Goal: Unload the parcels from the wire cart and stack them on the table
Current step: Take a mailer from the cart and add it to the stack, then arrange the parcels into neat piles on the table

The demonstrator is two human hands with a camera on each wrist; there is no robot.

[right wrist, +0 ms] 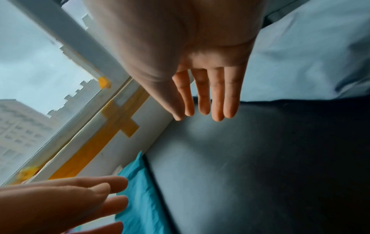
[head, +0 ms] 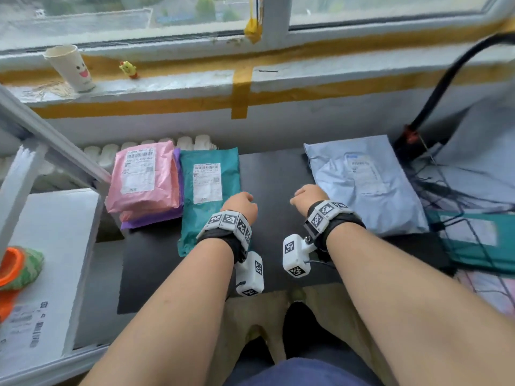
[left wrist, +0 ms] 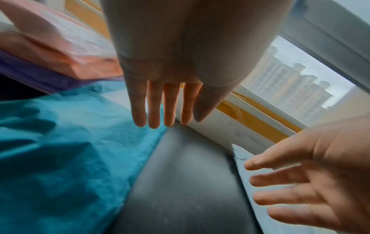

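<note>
On the dark table (head: pixel 267 179) lie a pink parcel (head: pixel 143 176) stacked on a purple one (head: pixel 156 218), a teal parcel (head: pixel 209 196) beside them, and a pale blue parcel (head: pixel 365 188) at the right. My left hand (head: pixel 241 204) hovers over the teal parcel's right edge; in the left wrist view its fingers (left wrist: pixel 158 104) hang straight and hold nothing. My right hand (head: pixel 308 197) hangs over bare table just left of the pale blue parcel, fingers (right wrist: pixel 216 95) straight and empty. The wire cart (head: pixel 473 207) at the right holds another teal parcel (head: pixel 473 240).
A white shelf unit (head: pixel 53 246) with an orange-green object (head: pixel 19 268) stands at the left. On the windowsill sit a paper cup (head: pixel 71 68) and a small yellow toy (head: pixel 128 69). A black cable (head: pixel 446 82) runs down at the right. A radiator (head: pixel 117 151) lies behind the table.
</note>
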